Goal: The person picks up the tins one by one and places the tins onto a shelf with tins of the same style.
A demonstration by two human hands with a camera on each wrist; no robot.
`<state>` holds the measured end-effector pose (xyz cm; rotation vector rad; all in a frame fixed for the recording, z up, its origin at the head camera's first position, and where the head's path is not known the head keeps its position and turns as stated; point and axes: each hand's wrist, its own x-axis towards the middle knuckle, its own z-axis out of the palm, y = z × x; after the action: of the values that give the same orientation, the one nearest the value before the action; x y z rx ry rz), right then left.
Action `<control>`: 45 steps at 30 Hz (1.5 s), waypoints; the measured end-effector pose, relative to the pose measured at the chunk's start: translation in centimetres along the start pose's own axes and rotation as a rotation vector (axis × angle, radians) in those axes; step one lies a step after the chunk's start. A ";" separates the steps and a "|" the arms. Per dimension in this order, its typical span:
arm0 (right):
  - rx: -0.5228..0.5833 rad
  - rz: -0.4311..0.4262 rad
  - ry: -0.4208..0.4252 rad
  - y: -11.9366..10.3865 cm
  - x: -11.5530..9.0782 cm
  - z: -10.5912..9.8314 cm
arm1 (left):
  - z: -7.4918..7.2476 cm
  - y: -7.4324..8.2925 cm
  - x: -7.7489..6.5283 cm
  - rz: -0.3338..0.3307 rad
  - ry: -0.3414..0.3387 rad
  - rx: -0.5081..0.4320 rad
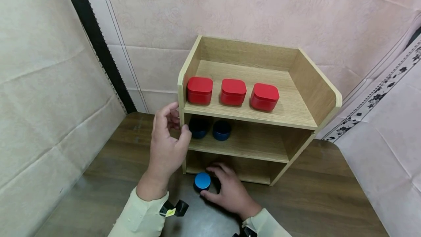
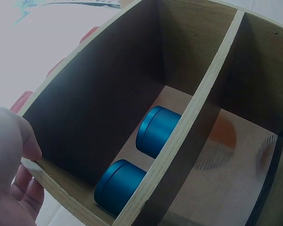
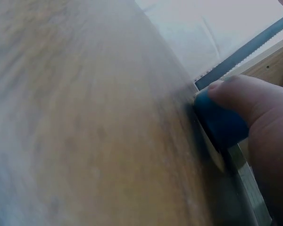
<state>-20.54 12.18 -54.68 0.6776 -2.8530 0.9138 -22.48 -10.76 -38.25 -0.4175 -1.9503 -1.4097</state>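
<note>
My left hand (image 1: 167, 142) grips the left side panel of a small wooden shelf unit (image 1: 250, 154), thumb at its front edge and fingers on the outer side. Low in front of the unit, my right hand (image 1: 228, 189) holds a round blue tin (image 1: 202, 181) between thumb and fingers. The thumb lies against this tin (image 3: 221, 123) in the right wrist view; the other fingertips are mostly hidden there. Two more blue tins (image 1: 222, 130) (image 2: 120, 186) stand side by side at the left of the middle shelf. Shadow darkens them in the head view.
Three red rounded-square boxes (image 1: 233, 92) stand in a row along the front of the top shelf. The unit rests on a dark wooden table (image 1: 315, 200). Pale cloth (image 1: 256, 6) hangs behind and on both sides.
</note>
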 end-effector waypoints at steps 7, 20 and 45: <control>-0.018 -0.029 0.012 0.0 0.1 0.0 | 0.0 -0.2 0.0 0.007 0.004 0.003; 0.004 -0.051 0.028 -0.1 0.2 -0.3 | 0.1 0.0 0.1 0.001 -0.005 -0.002; 0.092 -0.069 0.002 -1.2 0.3 -1.8 | 0.0 0.0 0.1 0.005 0.002 -0.014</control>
<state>-20.39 12.19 -52.49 0.7777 -2.7811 1.0398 -22.55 -10.76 -38.24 -0.4271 -1.9376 -1.4203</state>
